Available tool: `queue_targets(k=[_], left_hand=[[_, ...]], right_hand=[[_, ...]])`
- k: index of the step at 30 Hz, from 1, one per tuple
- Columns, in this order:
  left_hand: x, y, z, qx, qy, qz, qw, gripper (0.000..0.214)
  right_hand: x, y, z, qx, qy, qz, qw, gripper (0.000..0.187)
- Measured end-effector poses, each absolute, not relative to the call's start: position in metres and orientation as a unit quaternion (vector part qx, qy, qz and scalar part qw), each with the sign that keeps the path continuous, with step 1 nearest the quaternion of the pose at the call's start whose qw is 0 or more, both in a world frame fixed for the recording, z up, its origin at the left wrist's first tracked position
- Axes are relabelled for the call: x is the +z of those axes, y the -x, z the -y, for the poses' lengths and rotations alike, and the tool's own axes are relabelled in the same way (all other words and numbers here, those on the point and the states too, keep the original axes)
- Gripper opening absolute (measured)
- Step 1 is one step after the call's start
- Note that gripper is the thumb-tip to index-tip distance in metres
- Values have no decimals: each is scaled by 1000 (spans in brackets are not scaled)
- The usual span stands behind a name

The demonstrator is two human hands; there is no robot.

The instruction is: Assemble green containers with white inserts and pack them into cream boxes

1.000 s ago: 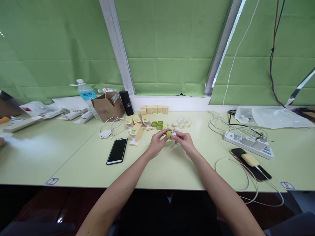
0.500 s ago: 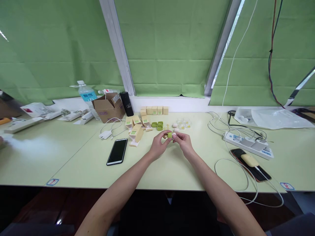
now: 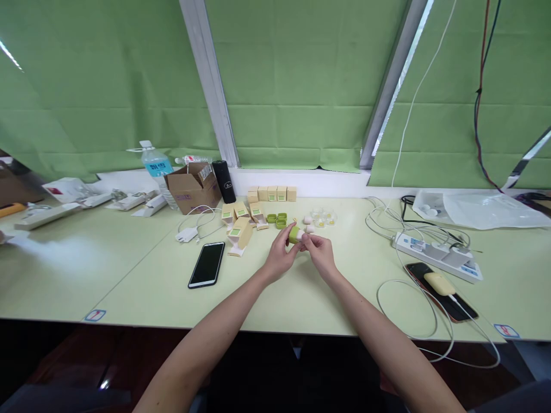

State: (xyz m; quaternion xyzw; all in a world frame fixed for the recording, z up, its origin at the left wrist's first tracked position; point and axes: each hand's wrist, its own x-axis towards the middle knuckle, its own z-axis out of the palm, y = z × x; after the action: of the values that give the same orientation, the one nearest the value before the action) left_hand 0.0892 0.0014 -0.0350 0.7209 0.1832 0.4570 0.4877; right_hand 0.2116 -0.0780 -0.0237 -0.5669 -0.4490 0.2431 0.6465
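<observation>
My left hand [image 3: 278, 258] is closed around a small green case [image 3: 293, 234], raised just above the table. The fingertips of my right hand [image 3: 321, 253] pinch a small white piece [image 3: 300, 235] against the case's right end. Whether the white piece sits inside the case is hidden by my fingers. Beyond my hands lie several green open containers [image 3: 281, 223], two pale pink pieces [image 3: 308, 220] and a cluster of clear round plastic cups [image 3: 323, 218] with some yellow in them.
Opened cream paper boxes [image 3: 241, 231] lie to the left, with a row of small boxes [image 3: 272, 194] behind. A phone [image 3: 206, 265] rests front left. A cardboard box [image 3: 193, 189] stands farther back. At right are a power strip [image 3: 439, 255], cables and another phone [image 3: 462, 307].
The green case has turned in my left fingers, so more of its side shows and it slants. My right fingers have moved in closer on the white piece. The view has shifted slightly.
</observation>
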Motion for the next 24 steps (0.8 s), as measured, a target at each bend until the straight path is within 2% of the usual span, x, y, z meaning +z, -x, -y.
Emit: queue_targets(k=[4,8,10,14,24], left_hand=[[-35,-86,-14,443,-650,-136,602,69],[-33,-83,-19,378,-643,-124,654,64],[-31,-82,-16,353,-644,-118,668,61],[-27,-82,-8,327,-650,-106,678,57],[-34,-90,-4,399,-662,-98,627,55]], right_hand=[[-22,-218,87,54,584,534,609,43],[-23,-222,93,-87,576,645,494,45],[-25,-222,92,-113,581,666,454,40],[-28,-221,90,-137,581,674,435,33],[-30,-220,87,-219,560,691,402,33]])
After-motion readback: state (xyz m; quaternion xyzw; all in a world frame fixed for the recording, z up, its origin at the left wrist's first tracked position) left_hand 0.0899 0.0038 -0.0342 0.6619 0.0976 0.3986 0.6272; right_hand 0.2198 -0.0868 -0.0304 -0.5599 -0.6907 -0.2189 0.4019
